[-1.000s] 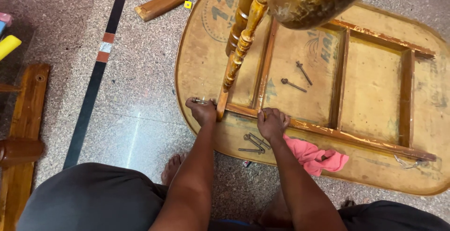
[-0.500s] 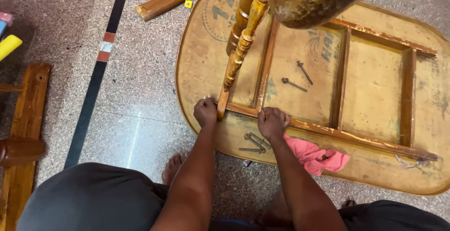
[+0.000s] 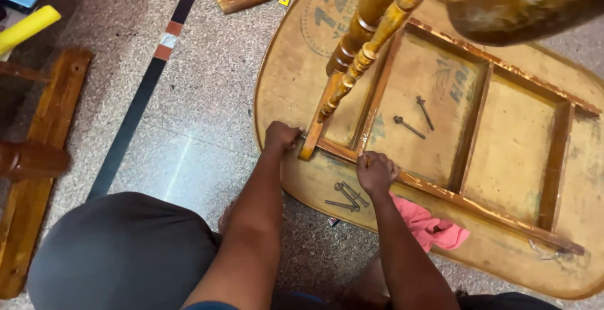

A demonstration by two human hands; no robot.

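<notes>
We see yellow tube (image 3: pixel 28 28) far left on floor. Left hand (image 3: pixel 281 136) fisted at foot of turned wooden leg (image 3: pixel 352 65), touching it; whether it holds anything, cannot tell. Leg rises from frame rail (image 3: pixel 440 190) on upturned oval tabletop (image 3: pixel 296 65). Right hand (image 3: pixel 375 173) curled, gripping rail. Bolts (image 3: pixel 345 195) just below; two more bolts (image 3: pixel 415 118) inside frame. Pink cloth (image 3: pixel 434 229) beside right forearm.

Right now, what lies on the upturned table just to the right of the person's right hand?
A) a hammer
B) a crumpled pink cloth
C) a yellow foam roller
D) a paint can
B: a crumpled pink cloth lies on the upturned table's edge beside the right hand, whose fist rests on the wooden frame rail.
</notes>
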